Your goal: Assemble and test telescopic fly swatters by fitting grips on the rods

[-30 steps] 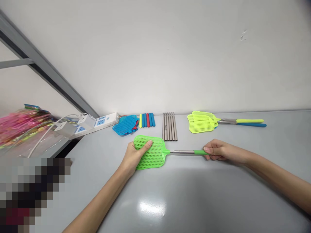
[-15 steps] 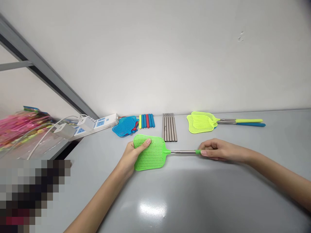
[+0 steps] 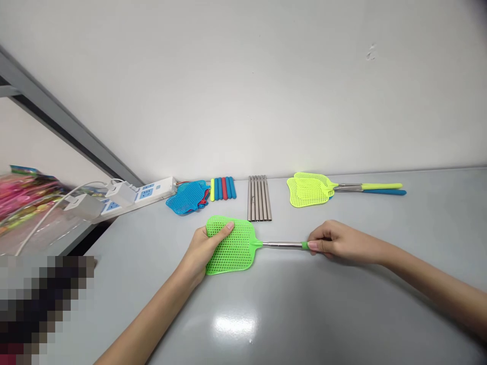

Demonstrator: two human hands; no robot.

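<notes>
A bright green fly swatter (image 3: pixel 234 248) lies sideways between my hands, its perforated head to the left and its metal rod to the right. My left hand (image 3: pixel 201 251) grips the head's left edge, thumb on top of the mesh. With thumb and fingers closed, my right hand (image 3: pixel 329 241) holds the green handle end, most of which is hidden inside the hand. Just behind the swatter, several metal rods (image 3: pixel 259 198) lie side by side. Further back right rest several assembled swatters (image 3: pixel 310 190) with yellow and blue handles.
Loose blue swatter heads (image 3: pixel 188 196), with red ones beneath, lie back left beside several coloured handle grips (image 3: pixel 223 188). A white power strip (image 3: pixel 146 195) with plugged-in chargers runs along the grey table's (image 3: pixel 304 314) left edge. Bagged pink goods (image 3: pixel 26 203) sit at far left.
The view has shifted slightly, so the background things appear further left. Both hands and the green swatter sit a little lower in the picture, with the same grips.
</notes>
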